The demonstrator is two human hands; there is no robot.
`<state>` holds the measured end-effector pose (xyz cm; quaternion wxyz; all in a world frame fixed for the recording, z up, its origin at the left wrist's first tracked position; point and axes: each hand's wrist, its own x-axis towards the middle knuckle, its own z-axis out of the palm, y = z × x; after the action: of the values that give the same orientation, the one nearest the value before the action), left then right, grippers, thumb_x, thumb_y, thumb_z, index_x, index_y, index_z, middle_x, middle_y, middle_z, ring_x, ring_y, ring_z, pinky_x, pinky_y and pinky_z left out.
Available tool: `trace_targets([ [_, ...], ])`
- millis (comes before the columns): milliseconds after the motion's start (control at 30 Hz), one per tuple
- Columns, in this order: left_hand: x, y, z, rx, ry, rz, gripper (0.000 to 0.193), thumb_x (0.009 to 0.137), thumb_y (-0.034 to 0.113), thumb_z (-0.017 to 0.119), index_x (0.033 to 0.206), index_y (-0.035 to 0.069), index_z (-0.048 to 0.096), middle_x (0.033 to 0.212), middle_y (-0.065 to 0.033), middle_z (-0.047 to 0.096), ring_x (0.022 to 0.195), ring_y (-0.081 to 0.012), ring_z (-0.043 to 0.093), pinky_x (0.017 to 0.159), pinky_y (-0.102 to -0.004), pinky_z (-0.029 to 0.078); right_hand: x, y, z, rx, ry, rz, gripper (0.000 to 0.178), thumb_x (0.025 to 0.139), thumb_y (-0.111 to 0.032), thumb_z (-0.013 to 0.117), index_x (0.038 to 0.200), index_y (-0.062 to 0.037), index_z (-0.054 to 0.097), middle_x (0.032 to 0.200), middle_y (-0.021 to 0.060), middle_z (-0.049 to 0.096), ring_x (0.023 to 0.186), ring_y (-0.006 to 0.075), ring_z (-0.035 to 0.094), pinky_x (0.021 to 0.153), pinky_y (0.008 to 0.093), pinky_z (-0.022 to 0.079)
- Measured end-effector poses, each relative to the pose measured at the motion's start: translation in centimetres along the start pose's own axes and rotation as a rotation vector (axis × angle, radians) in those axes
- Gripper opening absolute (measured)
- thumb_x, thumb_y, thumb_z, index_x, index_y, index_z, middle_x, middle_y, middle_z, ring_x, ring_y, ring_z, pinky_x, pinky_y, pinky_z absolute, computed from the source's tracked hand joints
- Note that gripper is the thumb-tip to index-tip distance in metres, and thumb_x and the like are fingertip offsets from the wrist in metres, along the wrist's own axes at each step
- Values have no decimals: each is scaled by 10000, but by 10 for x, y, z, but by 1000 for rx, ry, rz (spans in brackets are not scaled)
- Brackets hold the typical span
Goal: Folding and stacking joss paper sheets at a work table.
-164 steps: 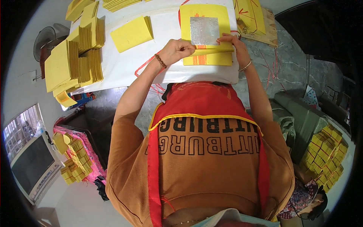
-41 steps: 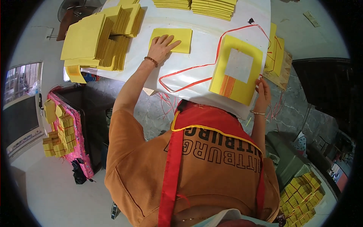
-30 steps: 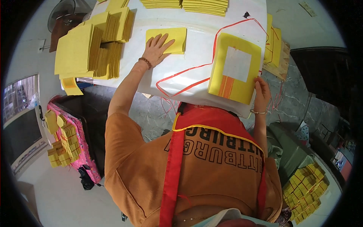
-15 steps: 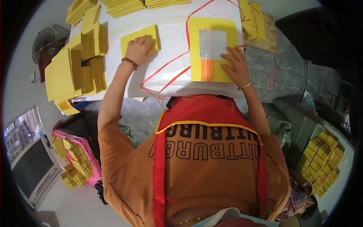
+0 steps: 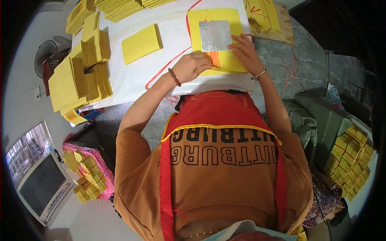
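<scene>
On the white-covered table [image 5: 169, 40] lies a stack of yellow paper sheets [image 5: 237, 24]. A silver foil square [image 5: 215, 35] and an orange stripe [image 5: 214, 59] mark its top sheet. My left hand [image 5: 194, 67] is at the stack's near left part, fingers bent and pinched on the top sheet beside the stripe. Its fingertips partly cover that edge. My right hand [image 5: 246, 53] rests open on the stack's right side, fingers stretched over the foil's edge. A smaller yellow paper bundle [image 5: 140, 43] lies to the left, untouched. Red plastic twine [image 5: 169, 66] runs under the stack.
Yellow paper bundles [image 5: 66, 84] are piled along the table's left edge, with more fanned stacks [image 5: 118, 8] at the far edge. Tied yellow bundles [image 5: 261, 18] sit on a wooden board beyond the right corner. Another person [image 5: 325, 201] is at the lower right.
My left hand has left the small bundle and moved right to the near edge of the large stack. My right hand stays on the stack's right side. The whole view has shifted slightly.
</scene>
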<state>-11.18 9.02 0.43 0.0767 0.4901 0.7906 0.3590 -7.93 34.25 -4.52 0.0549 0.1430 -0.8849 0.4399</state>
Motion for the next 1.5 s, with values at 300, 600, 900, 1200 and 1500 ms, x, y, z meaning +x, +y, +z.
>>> trace_targets([
  [300,7,-14,-12,-429,-188,-401,153,833,140,579,884,4,629,750,-48,627,688,-94,546,645,-250,448,4,1,-8,238,-59,140,491,959,-349,192,1120,-94,579,1295,75,458,1289,290,249,1069,365,170],
  [600,8,-28,-11,-684,-151,-534,153,809,124,585,865,-4,644,782,-16,626,722,-66,538,665,-218,439,2,2,-9,298,-43,129,550,928,-401,166,1124,-96,580,1316,75,442,1312,259,221,1080,380,126],
  [900,7,-25,-21,-751,-130,-695,178,814,185,610,881,22,639,787,-4,607,758,-63,526,696,-224,427,0,8,-14,196,-96,-10,388,773,-191,603,1151,-111,566,1323,32,432,1310,254,218,1065,381,182],
  [1200,-6,-21,-20,174,61,-147,340,792,210,616,1111,97,579,1134,-102,558,1110,-280,447,929,-376,348,1,4,-10,288,20,91,288,771,-110,634,1058,-102,612,1195,16,539,1251,254,322,1019,350,270],
  [1500,-25,14,-8,4,94,-256,239,891,221,456,1011,46,566,855,-137,600,803,-285,568,690,-366,444,-29,-27,-31,205,-175,100,169,830,-147,571,982,-93,622,982,47,635,979,193,552,907,342,350],
])
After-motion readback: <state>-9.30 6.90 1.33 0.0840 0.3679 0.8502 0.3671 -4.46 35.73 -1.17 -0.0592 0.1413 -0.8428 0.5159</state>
